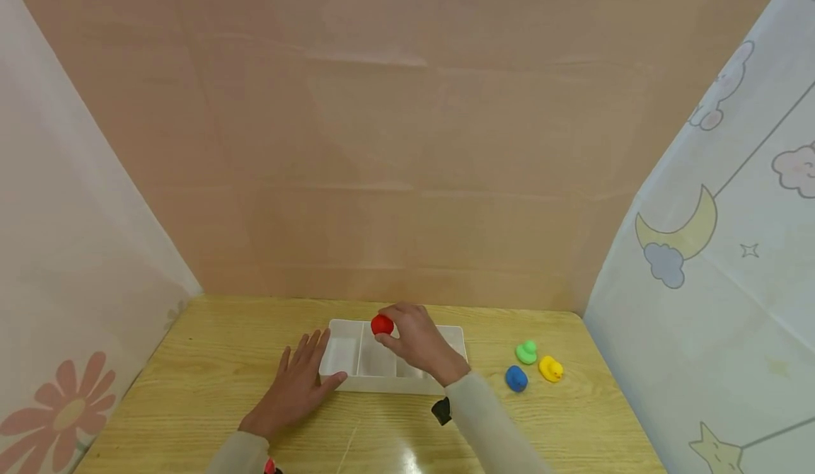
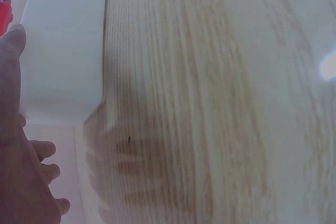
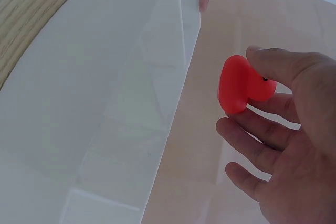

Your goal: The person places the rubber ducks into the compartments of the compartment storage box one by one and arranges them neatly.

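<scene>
My right hand (image 1: pixel 417 339) pinches a red rubber duck (image 3: pixel 234 85) between thumb and fingers, above the middle of a white divided tray (image 1: pixel 382 385). In the right wrist view the duck's rounded base faces the tray wall and its head is partly hidden by the thumb. At the tray's left end, my left hand (image 1: pixel 296 389) lies with fingers spread and straight. Its thumb (image 2: pixel 13 40) rests along the near wall, and the other fingers are by the left side.
Right of the tray, a green duck (image 1: pixel 526 352), a yellow duck (image 1: pixel 550 368) and a blue duck (image 1: pixel 516 378) sit on the wooden table (image 1: pixel 210 361). A brown backdrop (image 1: pixel 407 177) rises behind the table, with printed white cloths at both sides.
</scene>
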The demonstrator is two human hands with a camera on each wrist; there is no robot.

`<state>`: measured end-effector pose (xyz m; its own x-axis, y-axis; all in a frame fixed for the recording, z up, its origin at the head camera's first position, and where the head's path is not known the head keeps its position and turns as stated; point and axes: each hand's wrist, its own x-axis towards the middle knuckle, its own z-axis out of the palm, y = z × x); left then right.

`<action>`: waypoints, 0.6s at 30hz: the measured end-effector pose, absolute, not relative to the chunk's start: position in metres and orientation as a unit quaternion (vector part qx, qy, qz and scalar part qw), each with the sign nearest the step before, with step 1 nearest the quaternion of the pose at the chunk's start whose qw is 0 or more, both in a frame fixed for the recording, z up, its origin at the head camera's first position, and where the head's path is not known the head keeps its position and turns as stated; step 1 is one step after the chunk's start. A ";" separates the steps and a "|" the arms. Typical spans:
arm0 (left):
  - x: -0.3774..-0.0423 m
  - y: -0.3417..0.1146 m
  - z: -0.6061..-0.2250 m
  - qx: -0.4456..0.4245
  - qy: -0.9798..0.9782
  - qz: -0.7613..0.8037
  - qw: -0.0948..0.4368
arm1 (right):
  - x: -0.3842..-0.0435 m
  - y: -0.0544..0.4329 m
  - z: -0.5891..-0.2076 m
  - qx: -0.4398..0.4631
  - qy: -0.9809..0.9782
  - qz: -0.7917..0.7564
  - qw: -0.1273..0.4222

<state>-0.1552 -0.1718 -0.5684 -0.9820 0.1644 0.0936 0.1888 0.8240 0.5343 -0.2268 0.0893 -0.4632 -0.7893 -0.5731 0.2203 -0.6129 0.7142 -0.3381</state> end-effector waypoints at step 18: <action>-0.155 -0.172 -0.567 -0.104 -0.952 -0.285 0.036 | -0.224 0.062 -0.469 0.334 -0.925 0.178 0.020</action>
